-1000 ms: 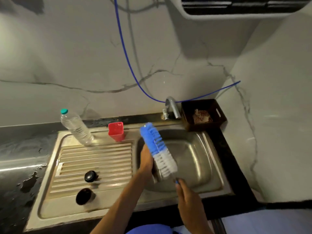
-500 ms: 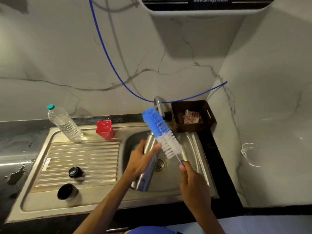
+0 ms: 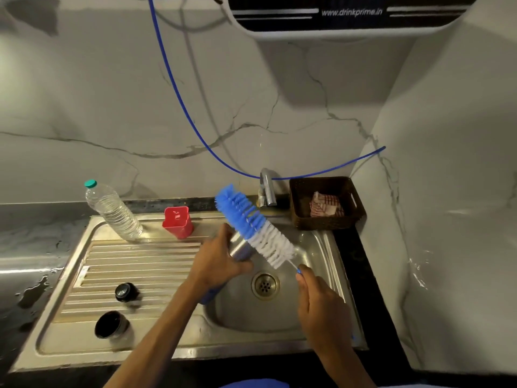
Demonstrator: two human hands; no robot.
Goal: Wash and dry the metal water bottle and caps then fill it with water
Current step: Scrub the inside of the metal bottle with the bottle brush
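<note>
Holding, lower right of frame: right hand (image 3: 321,306) closed round wire handle of bottle brush (image 3: 256,228), bristles now drawn clear of the mouth, slanting up-left. Centre: left hand (image 3: 215,264) wrapped round metal water bottle (image 3: 240,249), lifted higher over sink (image 3: 330,256) than a second before. Scrub judged ending. Left, on drainboard: two caps (image 3: 126,292), unwashed.

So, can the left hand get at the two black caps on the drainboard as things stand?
Probably not at once: the left hand is full, gripping the metal bottle over the sink. The caps lie uncovered with nothing around them, so a freed hand could likely reach them.
</note>
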